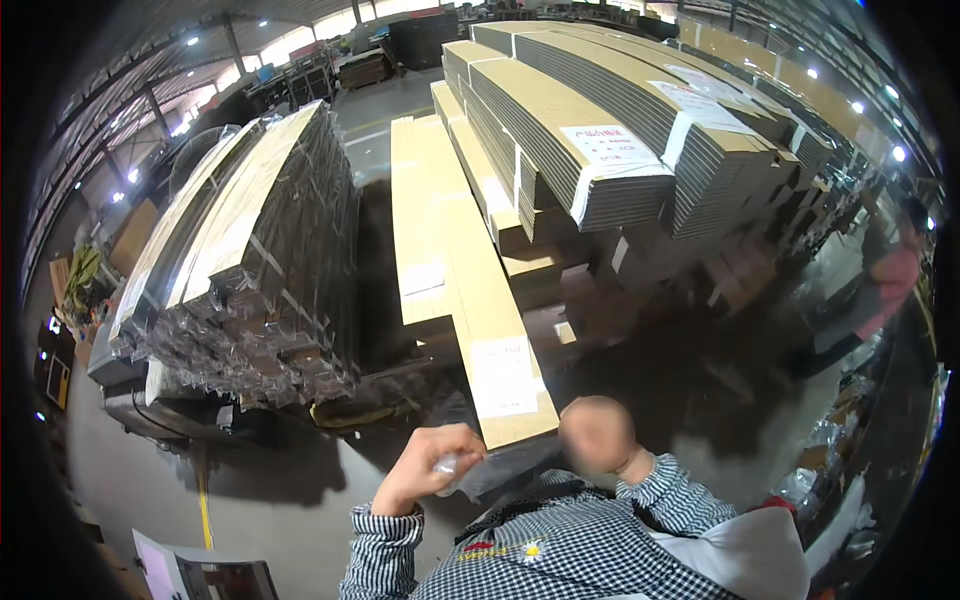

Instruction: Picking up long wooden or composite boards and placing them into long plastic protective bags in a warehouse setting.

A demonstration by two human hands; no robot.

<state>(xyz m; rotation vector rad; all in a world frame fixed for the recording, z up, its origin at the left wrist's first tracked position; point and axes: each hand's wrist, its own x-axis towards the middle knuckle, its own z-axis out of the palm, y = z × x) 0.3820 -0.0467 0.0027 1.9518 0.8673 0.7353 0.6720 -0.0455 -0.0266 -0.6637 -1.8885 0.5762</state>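
— Factory hall, ceiling lamps (899,153) lit, grey floor (300,515) below. And the work?

— Left hand (435,462) curled round a pale scrap (447,464), just beside the near end of a long cardboard pack (480,290); right hand (597,435) blurred, near its right corner, grip impossible to tell.

— Edges, room to move?

— Taller cardboard stack (560,95) close along the right, film-wrapped stack (300,235) apart leftward, dark gap between; wide floor lower left.

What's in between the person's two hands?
In the head view, the near end of a long tan cardboard piece shows between the left hand and the right hand.
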